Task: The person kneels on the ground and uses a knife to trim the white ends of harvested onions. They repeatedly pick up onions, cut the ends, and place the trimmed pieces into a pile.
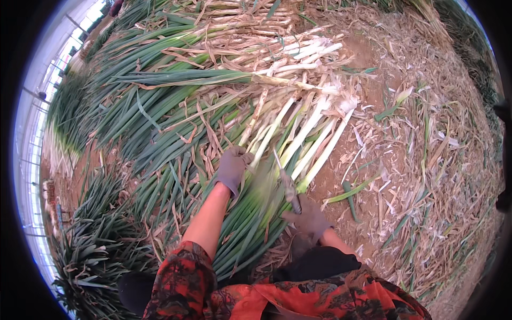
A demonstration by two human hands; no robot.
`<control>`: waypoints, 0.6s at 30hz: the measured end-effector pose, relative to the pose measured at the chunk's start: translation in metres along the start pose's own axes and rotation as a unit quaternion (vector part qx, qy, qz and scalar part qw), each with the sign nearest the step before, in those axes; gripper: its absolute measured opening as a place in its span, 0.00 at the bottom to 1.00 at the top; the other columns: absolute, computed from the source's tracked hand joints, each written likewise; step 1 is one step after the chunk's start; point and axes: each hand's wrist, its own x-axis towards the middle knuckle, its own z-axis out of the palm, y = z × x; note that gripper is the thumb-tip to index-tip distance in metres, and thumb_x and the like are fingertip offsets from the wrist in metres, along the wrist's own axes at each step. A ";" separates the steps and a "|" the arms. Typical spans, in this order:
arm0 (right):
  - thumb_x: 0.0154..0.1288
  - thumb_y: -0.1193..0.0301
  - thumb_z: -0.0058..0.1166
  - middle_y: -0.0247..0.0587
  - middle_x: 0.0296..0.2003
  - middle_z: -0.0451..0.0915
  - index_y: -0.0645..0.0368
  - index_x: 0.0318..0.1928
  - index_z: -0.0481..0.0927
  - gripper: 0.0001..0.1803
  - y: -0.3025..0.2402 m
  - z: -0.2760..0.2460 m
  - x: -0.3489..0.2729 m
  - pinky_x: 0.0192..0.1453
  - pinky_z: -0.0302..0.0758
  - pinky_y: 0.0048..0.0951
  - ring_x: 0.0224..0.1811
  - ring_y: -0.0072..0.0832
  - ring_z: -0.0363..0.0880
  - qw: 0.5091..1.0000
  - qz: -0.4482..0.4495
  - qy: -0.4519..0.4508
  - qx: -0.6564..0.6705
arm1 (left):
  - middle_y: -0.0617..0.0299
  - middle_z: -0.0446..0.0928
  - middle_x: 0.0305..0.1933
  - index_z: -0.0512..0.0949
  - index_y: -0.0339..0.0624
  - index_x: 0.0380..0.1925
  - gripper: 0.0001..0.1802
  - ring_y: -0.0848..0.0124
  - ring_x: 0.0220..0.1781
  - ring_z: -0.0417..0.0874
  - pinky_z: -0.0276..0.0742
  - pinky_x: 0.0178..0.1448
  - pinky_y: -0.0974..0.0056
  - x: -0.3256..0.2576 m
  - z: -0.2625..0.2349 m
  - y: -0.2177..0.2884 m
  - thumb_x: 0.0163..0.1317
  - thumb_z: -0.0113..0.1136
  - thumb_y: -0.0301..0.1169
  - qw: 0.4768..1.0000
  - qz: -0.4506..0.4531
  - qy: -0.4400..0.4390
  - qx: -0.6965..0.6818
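Observation:
Long green onions [314, 144] with white shanks and green leaves lie in a loose bunch in front of me. My left hand [233, 166], in a grey glove, is closed at a stalk [265, 140] on the bunch's left side. In my gloved right hand [311, 217] is a knife [289, 186] with a thin blade, pointing away from me over the shanks. Its shape is partly smeared by motion. Between the two hands the leaves are blurred.
More green onions [160, 96] are heaped to the left and far side, dry husks among them. Peeled husks and leaf scraps [426, 154] cover the brown soil on the right. A dark green leafy pile [96, 250] stands near left. Dark-clad knees [325, 261] flank the near bunch.

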 end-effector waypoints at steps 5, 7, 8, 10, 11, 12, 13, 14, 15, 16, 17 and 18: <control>0.57 0.48 0.66 0.61 0.43 0.83 0.63 0.56 0.74 0.37 -0.012 -0.059 0.069 0.53 0.77 0.49 0.47 0.56 0.83 0.995 -0.017 0.100 0.025 | 0.56 0.80 0.30 0.77 0.30 0.40 0.14 0.70 0.30 0.79 0.75 0.34 0.62 -0.002 0.015 -0.008 0.58 0.68 0.28 0.996 0.032 0.063 -0.045; 0.56 0.47 0.67 0.61 0.43 0.83 0.63 0.56 0.74 0.37 -0.007 -0.078 0.106 0.53 0.77 0.48 0.48 0.56 0.83 0.992 -0.003 0.123 0.016 | 0.55 0.80 0.37 0.75 0.29 0.45 0.14 0.70 0.37 0.81 0.78 0.42 0.64 -0.009 0.023 -0.004 0.65 0.65 0.27 0.997 -0.010 0.036 0.061; 0.56 0.47 0.66 0.61 0.44 0.83 0.64 0.56 0.74 0.37 -0.003 -0.092 0.119 0.54 0.77 0.48 0.48 0.56 0.83 0.990 0.004 0.142 0.023 | 0.52 0.81 0.39 0.75 0.30 0.48 0.17 0.66 0.40 0.83 0.79 0.45 0.62 -0.020 0.034 0.013 0.66 0.65 0.30 0.998 -0.009 0.004 0.057; 0.57 0.47 0.66 0.61 0.44 0.83 0.65 0.55 0.74 0.37 0.003 -0.114 0.135 0.54 0.77 0.48 0.49 0.56 0.83 0.984 0.016 0.176 0.034 | 0.47 0.83 0.43 0.75 0.31 0.52 0.23 0.58 0.47 0.84 0.78 0.52 0.58 -0.044 0.048 0.024 0.67 0.65 0.38 0.980 0.114 -0.061 0.154; 0.57 0.47 0.65 0.62 0.44 0.83 0.65 0.54 0.74 0.37 0.006 -0.119 0.134 0.54 0.77 0.48 0.49 0.56 0.83 0.984 0.027 0.177 0.020 | 0.43 0.82 0.46 0.74 0.31 0.54 0.28 0.51 0.51 0.84 0.77 0.56 0.55 -0.057 0.054 0.041 0.64 0.67 0.42 0.964 0.119 -0.086 0.220; 0.57 0.46 0.64 0.62 0.44 0.83 0.65 0.53 0.74 0.36 0.005 -0.120 0.130 0.54 0.78 0.48 0.49 0.56 0.83 0.984 0.034 0.175 0.008 | 0.38 0.81 0.50 0.74 0.32 0.57 0.33 0.45 0.55 0.83 0.76 0.60 0.52 -0.069 0.057 0.058 0.62 0.69 0.46 0.944 0.125 -0.108 0.287; 0.57 0.46 0.64 0.63 0.44 0.83 0.65 0.53 0.74 0.36 0.000 -0.120 0.122 0.54 0.78 0.48 0.49 0.56 0.84 0.984 0.040 0.175 -0.007 | 0.39 0.81 0.53 0.73 0.33 0.60 0.37 0.44 0.56 0.82 0.76 0.61 0.52 -0.068 0.057 0.050 0.58 0.71 0.48 0.930 0.106 -0.150 0.319; 0.57 0.45 0.63 0.65 0.45 0.82 0.65 0.55 0.74 0.38 -0.007 -0.117 0.111 0.53 0.78 0.48 0.48 0.56 0.84 0.986 0.035 0.162 -0.029 | 0.40 0.80 0.55 0.73 0.34 0.60 0.37 0.44 0.57 0.81 0.76 0.61 0.51 -0.069 0.054 0.046 0.57 0.72 0.47 0.917 0.104 -0.154 0.353; 0.56 0.45 0.64 0.65 0.44 0.82 0.65 0.55 0.74 0.39 0.005 -0.108 0.118 0.52 0.79 0.48 0.47 0.56 0.84 0.987 0.013 0.150 -0.061 | 0.41 0.80 0.56 0.73 0.34 0.60 0.37 0.44 0.58 0.81 0.76 0.62 0.51 -0.070 0.051 0.043 0.56 0.72 0.46 0.903 0.100 -0.158 0.385; 0.55 0.46 0.64 0.64 0.44 0.83 0.65 0.55 0.74 0.38 0.005 -0.108 0.116 0.51 0.79 0.47 0.47 0.55 0.84 0.988 0.017 0.149 -0.041 | 0.42 0.79 0.56 0.74 0.35 0.60 0.36 0.44 0.58 0.81 0.76 0.62 0.51 -0.070 0.050 0.042 0.56 0.72 0.45 0.897 0.124 -0.189 0.379; 0.55 0.48 0.64 0.62 0.44 0.83 0.65 0.56 0.74 0.38 0.004 -0.110 0.115 0.50 0.80 0.47 0.46 0.54 0.85 0.988 0.022 0.148 -0.021 | 0.43 0.79 0.57 0.74 0.36 0.60 0.35 0.45 0.59 0.80 0.76 0.63 0.51 -0.070 0.049 0.041 0.56 0.72 0.45 0.890 0.147 -0.219 0.371; 0.56 0.51 0.65 0.58 0.41 0.84 0.66 0.56 0.75 0.36 0.008 -0.119 0.125 0.46 0.80 0.44 0.41 0.49 0.85 0.987 0.034 0.156 0.032 | 0.43 0.79 0.57 0.74 0.36 0.60 0.35 0.45 0.59 0.80 0.76 0.63 0.51 -0.069 0.048 0.041 0.57 0.71 0.44 0.882 0.170 -0.249 0.363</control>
